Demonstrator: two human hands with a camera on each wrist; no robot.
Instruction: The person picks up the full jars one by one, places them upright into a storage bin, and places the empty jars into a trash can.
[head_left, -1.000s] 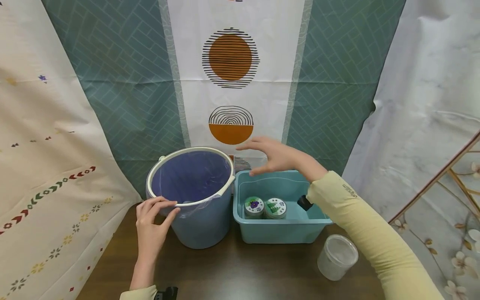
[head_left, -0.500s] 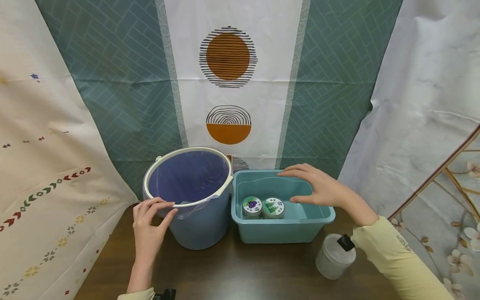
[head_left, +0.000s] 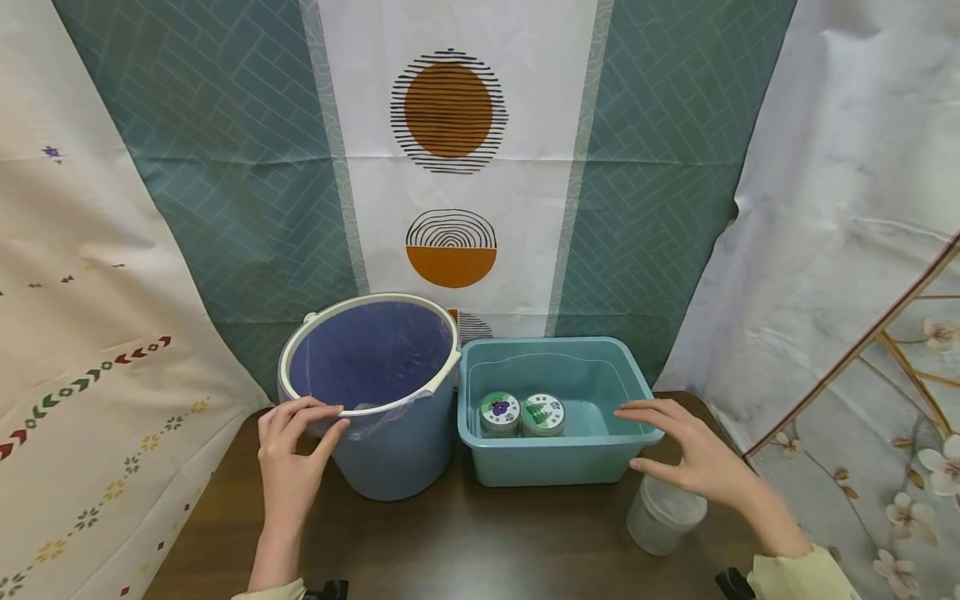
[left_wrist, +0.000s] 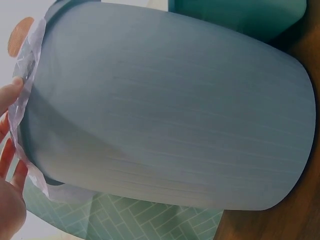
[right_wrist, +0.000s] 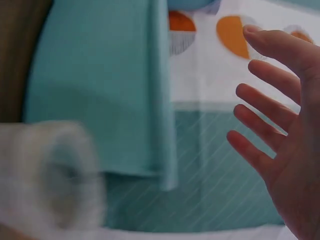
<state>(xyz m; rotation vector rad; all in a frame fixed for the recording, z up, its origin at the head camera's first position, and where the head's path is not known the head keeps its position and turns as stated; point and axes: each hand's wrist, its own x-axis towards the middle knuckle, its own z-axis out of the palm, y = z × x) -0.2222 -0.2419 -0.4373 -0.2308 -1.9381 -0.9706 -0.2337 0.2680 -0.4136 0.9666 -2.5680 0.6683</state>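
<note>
My left hand (head_left: 291,454) pinches the cream rim of a blue trash can (head_left: 397,458), with the thumb outside over the clear liner (left_wrist: 32,75). In the left wrist view the can's side fills most of the picture. My right hand (head_left: 686,446) hovers above a clear lidded jar (head_left: 663,518), fingers spread and holding nothing. The hand covers part of the jar's top in the head view. Blurred in the right wrist view, the jar (right_wrist: 47,175) lies below the fingers.
A teal tub (head_left: 551,462) stands right of the can. Inside it are two round containers, one with a purple flower lid (head_left: 500,408) and one with a green leaf lid (head_left: 543,411). Patterned cloths hang behind and at both sides of the brown table (head_left: 480,550).
My right hand has moved right and down, from above the tub's left side to over the jar. The left hand has stayed at the can's rim.
</note>
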